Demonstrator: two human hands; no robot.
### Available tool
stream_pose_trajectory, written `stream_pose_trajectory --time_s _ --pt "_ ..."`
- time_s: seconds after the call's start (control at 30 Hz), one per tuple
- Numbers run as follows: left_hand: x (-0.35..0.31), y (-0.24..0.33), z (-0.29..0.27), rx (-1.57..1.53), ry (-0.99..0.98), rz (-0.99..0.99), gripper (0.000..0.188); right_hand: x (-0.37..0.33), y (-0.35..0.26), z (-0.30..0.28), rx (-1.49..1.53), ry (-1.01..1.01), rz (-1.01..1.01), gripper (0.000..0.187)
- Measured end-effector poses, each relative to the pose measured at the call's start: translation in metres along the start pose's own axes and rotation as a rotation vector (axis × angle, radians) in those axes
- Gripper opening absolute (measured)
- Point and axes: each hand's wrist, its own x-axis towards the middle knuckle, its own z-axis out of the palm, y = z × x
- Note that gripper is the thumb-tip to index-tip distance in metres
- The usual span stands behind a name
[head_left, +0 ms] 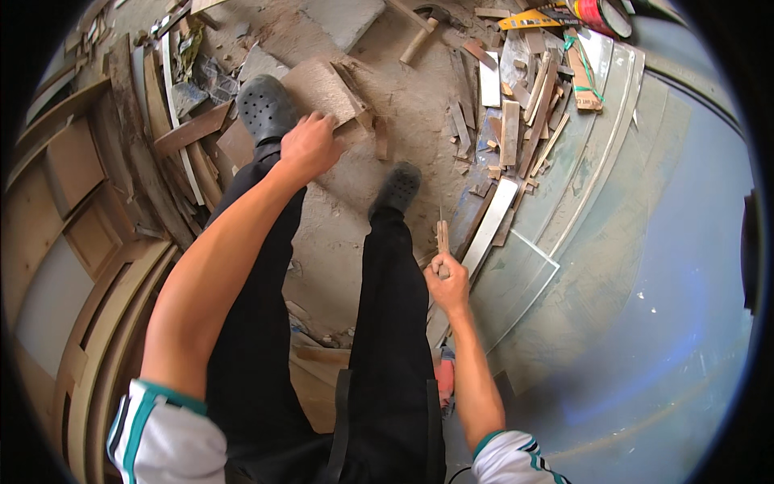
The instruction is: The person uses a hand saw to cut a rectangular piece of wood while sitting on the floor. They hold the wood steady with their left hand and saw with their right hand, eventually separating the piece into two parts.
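Observation:
My left hand [313, 147] is closed at the near edge of a light brown wooden board [318, 87], its fingers bent against the wood. Beside it, my left foot in a dark grey clog [266, 109] rests on or against that board. My right hand [448, 284] is wrapped round the wooden handle [443, 235] of what looks like a handsaw. Its thin blade points away from me and is seen nearly edge-on, so its shape is hard to make out. A short wooden piece [382, 139] stands just right of the board.
A hammer [421, 36] lies on the dusty floor ahead. Wood offcuts [516, 121] are heaped to the right, beside a glass pane [524, 282] and a large pale sheet [645, 323]. Wooden frames [89, 234] lean at left. A yellow tool [532, 18] lies near a red spool [601, 16].

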Motion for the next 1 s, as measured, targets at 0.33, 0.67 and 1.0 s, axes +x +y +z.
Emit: stream_pose_trajectory --time_s 0.33,0.67,1.0 --pt "0.097 0.008 0.090 0.696 0.125 0.294 0.036 -0.042 -0.007 0.027 0.235 -0.011 0.088 0.015" --pt "0.115 0.020 0.079 0.595 0.052 0.188 0.016 -0.035 -0.015 0.038 0.271 0.003 0.168 0.016" --pt "0.137 -0.023 0.065 0.350 -0.005 0.451 0.018 -0.022 -0.023 0.027 0.297 -0.004 0.064 0.015"
